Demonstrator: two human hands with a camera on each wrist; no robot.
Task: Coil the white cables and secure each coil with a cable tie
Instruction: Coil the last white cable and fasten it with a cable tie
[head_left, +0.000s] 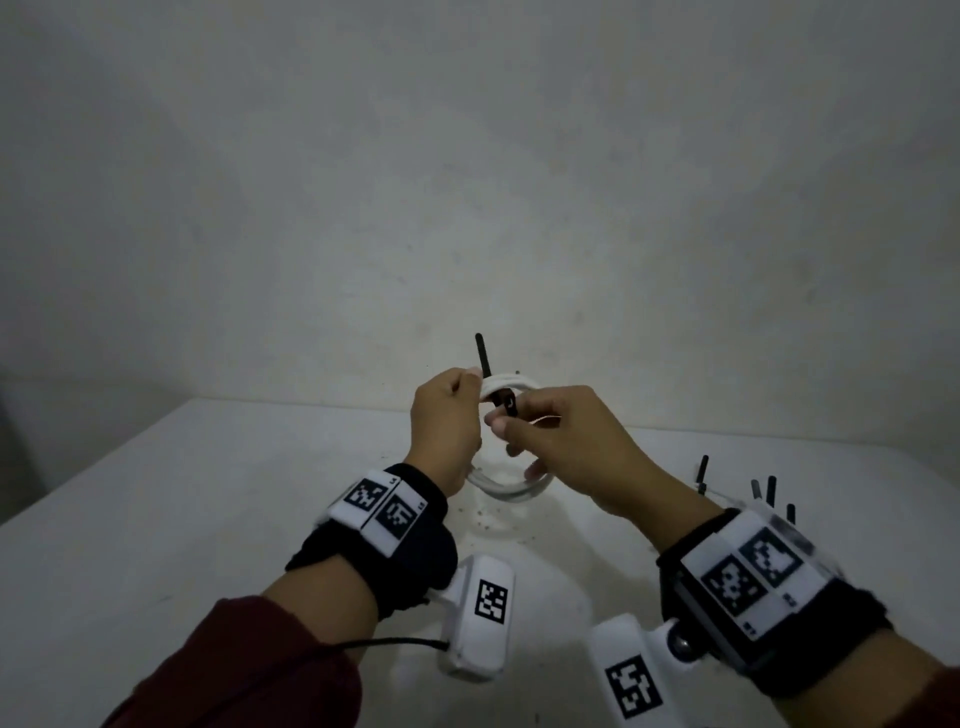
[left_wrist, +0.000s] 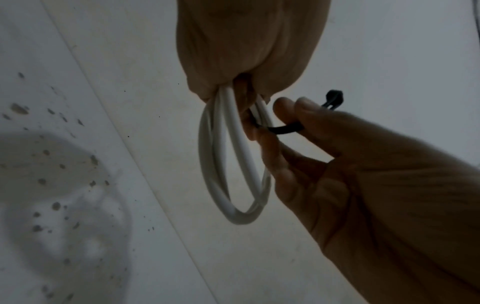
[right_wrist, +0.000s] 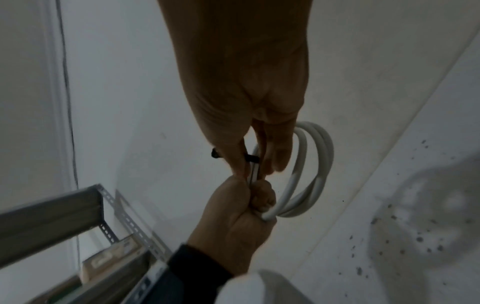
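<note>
A white cable coil (head_left: 511, 489) hangs in the air above the table, several loops thick. My left hand (head_left: 470, 385) grips its top in a fist; the left wrist view shows the loops of the coil (left_wrist: 226, 174) coming out under the curled fingers. A black cable tie (head_left: 505, 402) wraps the coil beside that grip, with its tail standing up. My right hand (head_left: 501, 422) pinches the tie between thumb and fingers. From the right wrist, the tie (right_wrist: 251, 158) crosses the coil (right_wrist: 320, 164) just above my left fist (right_wrist: 241, 216).
The white table (head_left: 208, 493) has dark specks under the hands. Several black tie tails (head_left: 771, 491) stick up behind my right wrist, over white cable lying there. A pale wall stands close behind. A grey perforated metal shelf frame (right_wrist: 109, 205) shows to the left.
</note>
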